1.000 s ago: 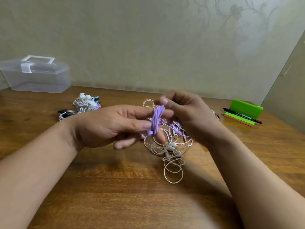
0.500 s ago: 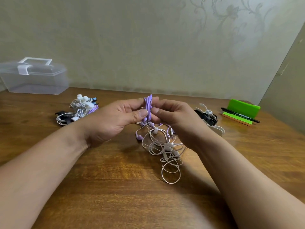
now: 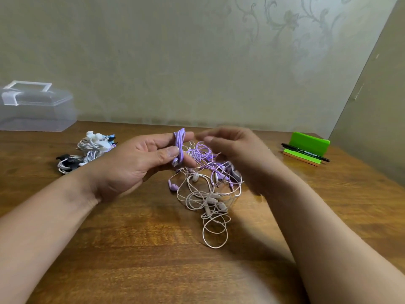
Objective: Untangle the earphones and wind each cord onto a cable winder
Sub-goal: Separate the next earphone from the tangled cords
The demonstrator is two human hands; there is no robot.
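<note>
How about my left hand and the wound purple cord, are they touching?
Touching. The head view shows the purple cord looped over the forefinger of the left hand, with the thumb pressing on it.

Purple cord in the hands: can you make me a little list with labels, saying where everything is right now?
left hand: holds purple cord looped round its fingers, thumb on it
right hand: close beside the loops, blurred, hold unclear
pale tangle: loose on the table below the hands
earphone pile: far left
clear box: back left
green stand: far right, black pen in front
</note>
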